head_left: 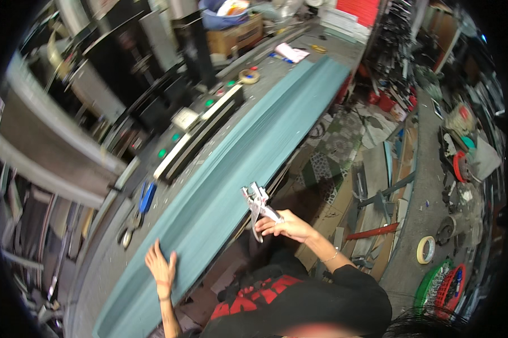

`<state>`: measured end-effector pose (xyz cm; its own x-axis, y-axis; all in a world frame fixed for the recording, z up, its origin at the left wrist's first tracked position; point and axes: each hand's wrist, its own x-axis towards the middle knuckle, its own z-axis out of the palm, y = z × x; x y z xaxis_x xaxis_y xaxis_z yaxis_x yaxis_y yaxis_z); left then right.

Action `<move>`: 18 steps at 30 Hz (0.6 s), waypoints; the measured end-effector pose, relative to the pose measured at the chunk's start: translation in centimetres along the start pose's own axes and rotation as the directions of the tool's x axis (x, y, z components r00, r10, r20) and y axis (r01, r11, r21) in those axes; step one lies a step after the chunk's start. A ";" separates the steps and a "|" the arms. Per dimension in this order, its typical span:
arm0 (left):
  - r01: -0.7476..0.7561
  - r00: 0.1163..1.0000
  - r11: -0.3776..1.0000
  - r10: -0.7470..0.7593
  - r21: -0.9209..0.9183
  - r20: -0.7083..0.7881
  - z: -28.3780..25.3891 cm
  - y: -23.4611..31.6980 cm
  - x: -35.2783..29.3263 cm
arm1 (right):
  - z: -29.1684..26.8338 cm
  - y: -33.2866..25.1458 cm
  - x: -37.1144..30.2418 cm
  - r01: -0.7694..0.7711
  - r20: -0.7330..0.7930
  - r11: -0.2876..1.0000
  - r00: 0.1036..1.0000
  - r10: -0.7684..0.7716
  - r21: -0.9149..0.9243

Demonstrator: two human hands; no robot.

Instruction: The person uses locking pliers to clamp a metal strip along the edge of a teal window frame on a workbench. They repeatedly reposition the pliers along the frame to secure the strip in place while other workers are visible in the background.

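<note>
A long blue-green channel-shaped panel [231, 174] with raised edges lies diagonally across the worktable. Near its lower left end rests my left hand [161, 267], palm down on the panel with the fingers stretched out and nothing held. My right hand [290, 225] is closed around the handles of a silver plier-like hand tool [258, 198]. Its jaws point up and left over the panel's near edge; from here I cannot tell whether they touch it. The exact kind of tool is not clear.
Beyond the panel, a long black-and-white bar [200, 132], a tape roll [249, 76] and a blue-handled tool [147, 197] lie on the grey table [104, 256]. At right, a side bench carries another tape roll [426, 249] and a red basket [450, 290]. Offcuts [372, 208] cover the floor between.
</note>
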<state>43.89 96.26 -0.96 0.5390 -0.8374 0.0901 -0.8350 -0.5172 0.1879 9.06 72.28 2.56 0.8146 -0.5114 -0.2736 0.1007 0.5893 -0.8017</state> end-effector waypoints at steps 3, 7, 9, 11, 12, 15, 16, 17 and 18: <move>-0.090 0.989 0.994 0.081 0.066 0.127 -0.4 0.7 -3.4 | -3.8 -1.3 0.6 -0.007 -0.024 0.997 1.000 0.009 0.078; -0.278 0.943 0.910 0.198 0.309 0.267 -1.1 2.3 -4.9 | -7.7 -2.1 1.5 0.022 -0.074 0.991 0.997 -0.012 0.131; -0.267 0.938 0.911 0.171 0.314 0.303 -1.7 3.2 -4.0 | -9.2 -2.3 1.9 0.005 -0.097 0.990 0.995 0.009 0.142; -0.216 0.931 0.946 0.125 0.240 0.342 -2.6 4.0 -3.0 | -10.4 -2.3 2.4 -0.012 -0.118 0.984 0.992 0.033 0.179; -0.184 0.927 0.962 0.101 0.203 0.363 -3.2 4.3 -2.6 | -10.9 -2.2 2.5 0.000 -0.126 0.980 0.992 0.025 0.200; -0.111 0.912 0.985 0.046 0.135 0.409 -4.3 5.2 -1.5 | -12.3 -2.2 2.7 -0.004 -0.121 0.973 0.992 0.033 0.232; -0.097 0.908 0.986 0.033 0.133 0.417 -4.4 5.5 -1.1 | -12.7 -2.2 2.7 -0.002 -0.121 0.978 0.992 0.027 0.208; -0.077 0.908 0.989 0.016 0.130 0.418 -4.4 5.8 -0.7 | -13.1 -2.2 2.6 -0.005 -0.100 0.978 0.995 0.027 0.211; -0.066 0.907 0.989 0.003 0.134 0.421 -4.2 6.2 -0.4 | -13.5 -2.3 2.4 -0.014 -0.083 0.978 0.996 0.032 0.208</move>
<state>38.99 94.17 4.26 0.4395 -0.8356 -0.3295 -0.8760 -0.4798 0.0485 3.07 61.32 -3.43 0.7670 -0.5426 -0.3425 0.2055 0.7134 -0.6699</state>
